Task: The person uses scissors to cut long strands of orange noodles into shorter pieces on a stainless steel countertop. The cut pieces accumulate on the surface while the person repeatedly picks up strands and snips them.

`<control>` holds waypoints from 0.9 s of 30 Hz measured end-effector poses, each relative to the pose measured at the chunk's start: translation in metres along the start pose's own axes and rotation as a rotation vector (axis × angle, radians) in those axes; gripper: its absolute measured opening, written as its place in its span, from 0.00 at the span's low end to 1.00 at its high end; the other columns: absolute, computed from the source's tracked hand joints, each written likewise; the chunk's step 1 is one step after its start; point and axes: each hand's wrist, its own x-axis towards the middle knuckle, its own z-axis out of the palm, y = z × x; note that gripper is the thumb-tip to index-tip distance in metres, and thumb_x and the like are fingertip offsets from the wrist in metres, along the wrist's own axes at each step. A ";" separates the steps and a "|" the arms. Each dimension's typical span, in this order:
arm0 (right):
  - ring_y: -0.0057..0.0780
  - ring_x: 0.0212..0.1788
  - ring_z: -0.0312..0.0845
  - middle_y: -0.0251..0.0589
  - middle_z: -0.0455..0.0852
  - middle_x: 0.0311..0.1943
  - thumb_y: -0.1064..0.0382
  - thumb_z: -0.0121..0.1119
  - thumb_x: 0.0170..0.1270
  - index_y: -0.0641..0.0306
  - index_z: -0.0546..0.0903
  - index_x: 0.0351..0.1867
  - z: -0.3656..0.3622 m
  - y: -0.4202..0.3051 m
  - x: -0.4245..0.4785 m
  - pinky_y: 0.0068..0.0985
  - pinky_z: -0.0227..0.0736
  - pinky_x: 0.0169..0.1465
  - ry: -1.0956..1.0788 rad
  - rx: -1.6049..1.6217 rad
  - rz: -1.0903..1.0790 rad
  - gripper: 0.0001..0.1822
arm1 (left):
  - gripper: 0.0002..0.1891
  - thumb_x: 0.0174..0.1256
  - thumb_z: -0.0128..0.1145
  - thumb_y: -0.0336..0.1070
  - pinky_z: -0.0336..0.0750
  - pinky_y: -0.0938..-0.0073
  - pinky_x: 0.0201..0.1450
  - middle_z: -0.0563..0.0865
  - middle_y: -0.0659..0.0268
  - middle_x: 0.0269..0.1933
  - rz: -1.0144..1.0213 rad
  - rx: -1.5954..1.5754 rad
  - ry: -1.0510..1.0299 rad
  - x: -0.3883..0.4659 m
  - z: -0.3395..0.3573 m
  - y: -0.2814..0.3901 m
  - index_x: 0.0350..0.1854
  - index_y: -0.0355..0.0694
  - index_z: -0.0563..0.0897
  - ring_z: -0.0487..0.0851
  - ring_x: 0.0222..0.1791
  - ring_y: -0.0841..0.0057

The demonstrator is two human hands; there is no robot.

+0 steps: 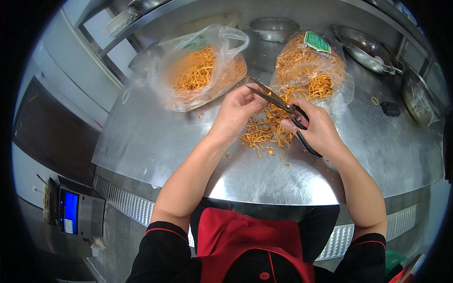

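Observation:
My right hand (pixel 318 123) grips black-handled scissors (pixel 277 100), their dark blades parted and pointing up to the left. At the blades, the thumb and fingers of my left hand (pixel 244 102) are pinched together. A small orange piece shows between the blades by those fingertips; most of it is hidden. Beneath both hands, a loose pile of thin orange strands (pixel 270 132), apparently cordyceps mushrooms, lies on the steel table (pixel 170 141). Behind my right hand, more strands spill from the mouth of a clear plastic bag (pixel 348 86) with a green label.
An opened translucent bag (pixel 161 93) of orange strands stands at the back left. Metal bowls (pixel 274 30) and a wide pan (pixel 368 51) line the back. To the right lie a yellow rubber band (pixel 374 100) and a small black object (pixel 390 109). Crumbs dot the front.

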 end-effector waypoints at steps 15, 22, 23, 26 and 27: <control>0.17 0.32 0.75 0.32 0.81 0.28 0.64 0.70 0.58 0.68 0.78 0.47 0.009 0.021 0.006 0.19 0.68 0.37 0.039 0.484 0.086 0.18 | 0.13 0.67 0.59 0.32 0.73 0.80 0.46 0.85 0.68 0.37 -0.098 -0.062 0.024 -0.001 0.002 0.001 0.51 0.35 0.80 0.80 0.38 0.83; 0.15 0.37 0.77 0.30 0.82 0.35 0.70 0.66 0.60 0.65 0.75 0.52 0.012 0.012 0.005 0.15 0.71 0.42 0.106 0.746 0.011 0.19 | 0.14 0.67 0.59 0.29 0.75 0.81 0.47 0.84 0.69 0.37 -0.042 0.033 -0.094 -0.005 0.015 -0.001 0.53 0.34 0.78 0.81 0.39 0.84; 0.14 0.37 0.77 0.30 0.82 0.35 0.71 0.65 0.60 0.65 0.75 0.52 0.012 0.011 0.004 0.15 0.71 0.42 0.094 0.755 0.013 0.19 | 0.14 0.67 0.59 0.29 0.75 0.82 0.47 0.84 0.69 0.37 -0.030 0.026 -0.110 -0.006 0.018 -0.003 0.53 0.33 0.78 0.81 0.39 0.84; 0.14 0.37 0.77 0.30 0.82 0.34 0.71 0.65 0.60 0.66 0.74 0.53 0.012 0.010 0.004 0.15 0.71 0.42 0.064 0.761 0.009 0.19 | 0.15 0.67 0.59 0.28 0.75 0.82 0.47 0.84 0.69 0.38 -0.006 0.034 -0.135 -0.009 0.023 -0.006 0.54 0.33 0.77 0.81 0.39 0.85; 0.13 0.37 0.77 0.29 0.82 0.34 0.71 0.65 0.60 0.66 0.74 0.52 0.012 0.012 0.004 0.15 0.71 0.42 0.064 0.747 0.006 0.19 | 0.15 0.67 0.59 0.28 0.75 0.82 0.47 0.84 0.69 0.38 -0.005 0.050 -0.135 -0.009 0.024 -0.007 0.55 0.33 0.77 0.81 0.39 0.85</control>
